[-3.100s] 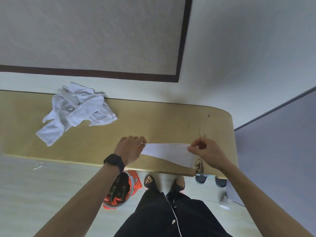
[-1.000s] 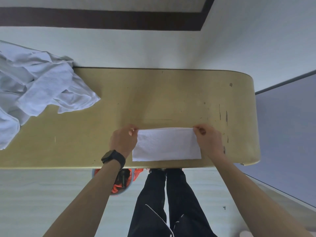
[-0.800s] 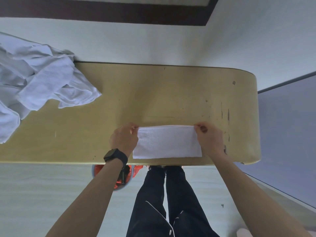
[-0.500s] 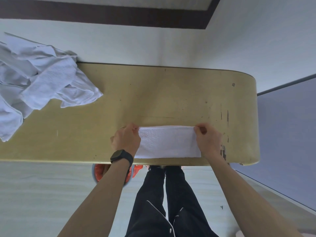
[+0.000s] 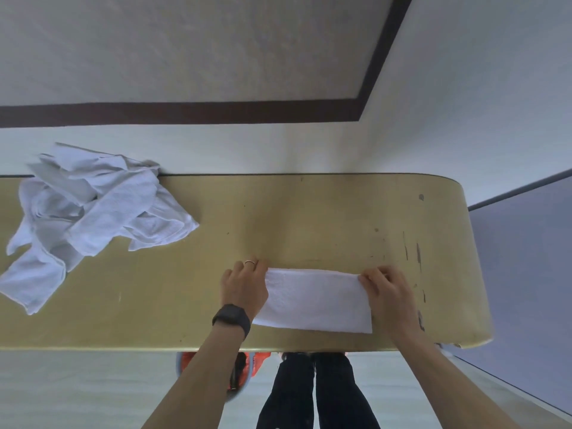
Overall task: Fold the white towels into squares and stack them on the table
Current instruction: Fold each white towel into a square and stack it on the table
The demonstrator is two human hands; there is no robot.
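A white towel [image 5: 312, 301], folded into a long rectangle, lies flat on the yellow table [image 5: 309, 218] near its front edge. My left hand [image 5: 244, 289], with a black watch on the wrist, covers the towel's left end, fingers curled at its far left corner. At the far right corner, the curled fingers of my right hand [image 5: 387, 295] pinch the cloth. A crumpled pile of white towels [image 5: 93, 212] sits at the table's back left, well apart from both hands.
The table stands against a pale wall and ends in a rounded right edge with scuff marks [image 5: 414, 252]. An orange and grey object [image 5: 244, 370] sits on the floor under the front edge, beside my dark trouser legs [image 5: 315, 394].
The towel, held stretched in the air three seconds ago, now lies flat on the table. Both hands stay at its ends, and my left hand now covers more of the left edge.
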